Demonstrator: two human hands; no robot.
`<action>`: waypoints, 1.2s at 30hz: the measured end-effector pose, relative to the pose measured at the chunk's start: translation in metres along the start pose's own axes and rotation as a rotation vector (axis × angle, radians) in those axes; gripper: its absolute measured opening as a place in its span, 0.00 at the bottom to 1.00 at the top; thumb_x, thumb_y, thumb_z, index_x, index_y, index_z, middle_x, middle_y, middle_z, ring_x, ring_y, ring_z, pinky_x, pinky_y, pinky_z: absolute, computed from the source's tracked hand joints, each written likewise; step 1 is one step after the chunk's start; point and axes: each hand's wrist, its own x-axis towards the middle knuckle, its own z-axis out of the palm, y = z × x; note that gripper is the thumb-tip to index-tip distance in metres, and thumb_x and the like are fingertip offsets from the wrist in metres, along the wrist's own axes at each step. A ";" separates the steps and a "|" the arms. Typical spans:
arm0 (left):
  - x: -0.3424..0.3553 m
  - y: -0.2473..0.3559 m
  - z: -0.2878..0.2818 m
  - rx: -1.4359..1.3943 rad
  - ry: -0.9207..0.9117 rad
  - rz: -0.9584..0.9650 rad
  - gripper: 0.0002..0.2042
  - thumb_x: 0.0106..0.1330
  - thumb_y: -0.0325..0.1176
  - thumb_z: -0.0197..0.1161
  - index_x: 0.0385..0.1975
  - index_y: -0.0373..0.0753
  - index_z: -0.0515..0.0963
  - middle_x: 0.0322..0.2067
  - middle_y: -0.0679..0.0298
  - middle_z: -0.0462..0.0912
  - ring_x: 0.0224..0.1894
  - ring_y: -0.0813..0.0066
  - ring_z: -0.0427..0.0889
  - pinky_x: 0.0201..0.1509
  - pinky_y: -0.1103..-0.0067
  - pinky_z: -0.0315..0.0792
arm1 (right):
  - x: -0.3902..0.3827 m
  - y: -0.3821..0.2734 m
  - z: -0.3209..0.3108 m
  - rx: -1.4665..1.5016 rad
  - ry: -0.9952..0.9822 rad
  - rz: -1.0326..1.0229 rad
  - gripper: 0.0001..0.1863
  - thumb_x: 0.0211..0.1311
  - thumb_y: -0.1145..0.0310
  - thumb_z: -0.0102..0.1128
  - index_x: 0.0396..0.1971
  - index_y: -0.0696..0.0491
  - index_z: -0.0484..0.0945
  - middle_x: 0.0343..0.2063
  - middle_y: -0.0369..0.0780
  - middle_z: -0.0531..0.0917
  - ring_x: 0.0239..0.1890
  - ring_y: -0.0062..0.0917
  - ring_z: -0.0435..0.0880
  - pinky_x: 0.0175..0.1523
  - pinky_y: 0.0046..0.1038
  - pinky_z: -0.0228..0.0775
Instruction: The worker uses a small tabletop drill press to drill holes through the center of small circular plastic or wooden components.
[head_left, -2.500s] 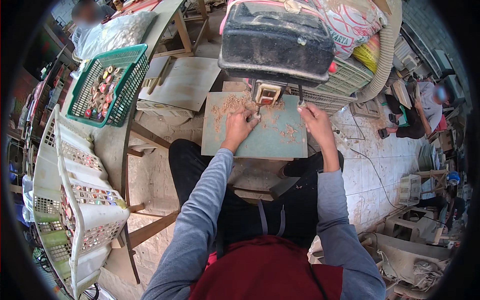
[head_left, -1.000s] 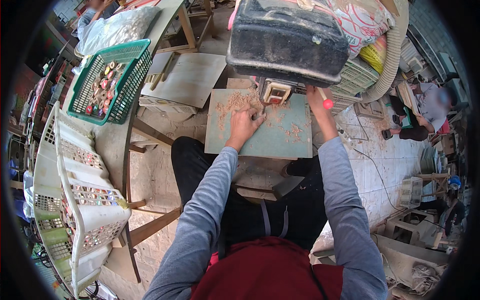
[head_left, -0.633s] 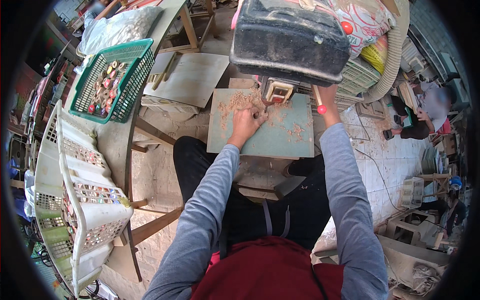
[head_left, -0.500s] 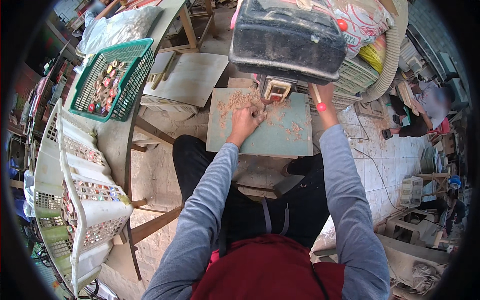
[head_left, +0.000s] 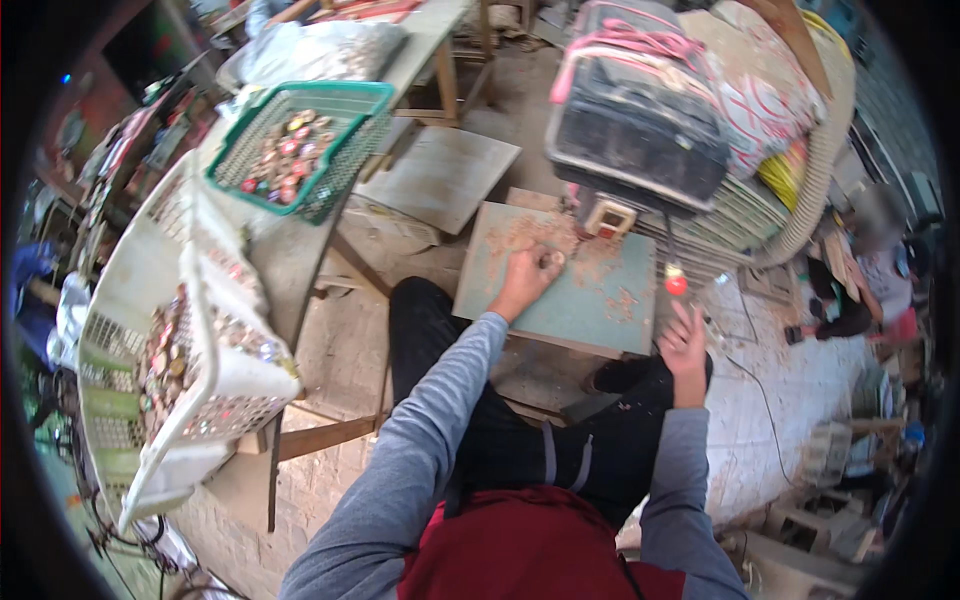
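Observation:
A drill press [head_left: 640,130] with a dark, dusty housing stands over a pale green board [head_left: 620,320] strewn with wood shavings [head_left: 530,235]. On the board, my left hand [head_left: 525,280] is closed on a small round wooden piece [head_left: 547,261], partly hidden by the fingers, just left of the drill's lower end. My right hand [head_left: 684,348] is off the board's right edge, fingers apart and nothing in it. Just above its fingertips, not touching it, is the red knob [head_left: 676,286] of the press's feed handle.
To the left, a table [head_left: 290,270] carries a green basket [head_left: 300,205] of small round pieces. A large white basket [head_left: 215,390] of similar pieces stands nearer. A ribbed hose [head_left: 835,150] curves behind the press, and a cable [head_left: 765,400] crosses the tiled floor. Another person [head_left: 880,275] sits at far right.
My right hand has let go of the feed handle and come down toward me. The handle's red knob hangs lower. My left hand stays at the board with the wooden piece; the view has shifted.

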 end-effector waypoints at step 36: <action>-0.086 0.116 0.035 -0.327 -0.373 -0.055 0.20 0.62 0.31 0.68 0.55 0.35 0.79 0.44 0.54 0.85 0.47 0.61 0.82 0.52 0.70 0.75 | -0.023 0.020 0.059 -0.463 -0.365 0.317 0.30 0.75 0.61 0.50 0.74 0.46 0.57 0.47 0.46 0.82 0.21 0.14 0.68 0.21 0.13 0.55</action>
